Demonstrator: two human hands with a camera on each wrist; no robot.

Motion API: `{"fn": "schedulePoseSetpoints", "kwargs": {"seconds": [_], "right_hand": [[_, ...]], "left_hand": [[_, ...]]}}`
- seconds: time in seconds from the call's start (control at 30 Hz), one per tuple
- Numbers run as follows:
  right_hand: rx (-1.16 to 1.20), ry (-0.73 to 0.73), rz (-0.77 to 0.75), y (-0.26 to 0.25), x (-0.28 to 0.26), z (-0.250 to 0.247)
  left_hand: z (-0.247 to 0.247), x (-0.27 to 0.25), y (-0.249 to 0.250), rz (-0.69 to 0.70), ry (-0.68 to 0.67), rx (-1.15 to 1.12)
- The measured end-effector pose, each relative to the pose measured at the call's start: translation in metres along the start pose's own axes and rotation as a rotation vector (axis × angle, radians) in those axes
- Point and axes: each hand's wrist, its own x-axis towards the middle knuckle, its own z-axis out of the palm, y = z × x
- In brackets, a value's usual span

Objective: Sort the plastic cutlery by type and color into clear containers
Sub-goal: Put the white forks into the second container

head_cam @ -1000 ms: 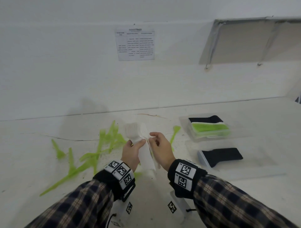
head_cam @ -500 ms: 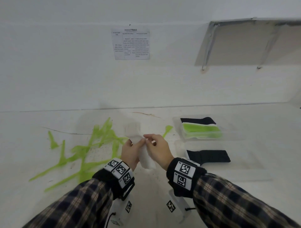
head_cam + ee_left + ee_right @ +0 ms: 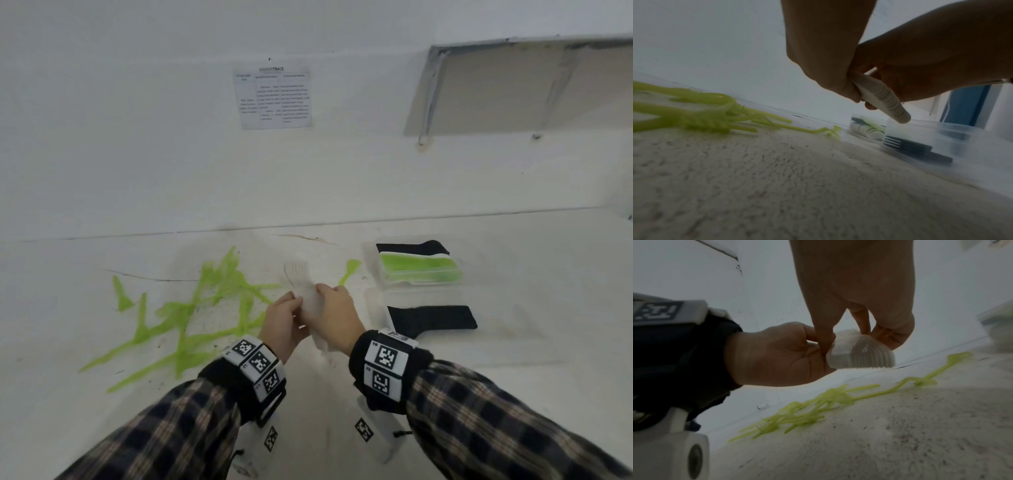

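I'm seeing a white speckled tabletop (image 3: 513, 359), surface rough and flecked with dark specks in both wrist views. A thin crack line (image 3: 147, 277) runs across it at left. It meets a plain white wall (image 3: 137, 137). A white printed paper sheet (image 3: 273, 96) is stuck on the wall, text too small to read. Upper right: a grey-framed rectangular recess (image 3: 513, 85). Light is flat and even.

both hands (image 3: 310, 320) closed tighter round the nested stack of white plastic forks (image 3: 305, 291), squaring it into a narrower bundle.
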Motion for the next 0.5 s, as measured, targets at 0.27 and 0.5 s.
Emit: {"fn": "schedulePoseSetpoints", "kwargs": {"seconds": [0.27,0.5], "right_hand": [[0.021,0.078,-0.025,0.005,-0.016,-0.029],[-0.044,0.156,-0.137,0.006,-0.018,-0.090]], "left_hand": [[0.020,-0.020,-0.009,-0.005,-0.080,0.047],[0.036,-0.017,-0.030,0.152,-0.246,0.685]]}}
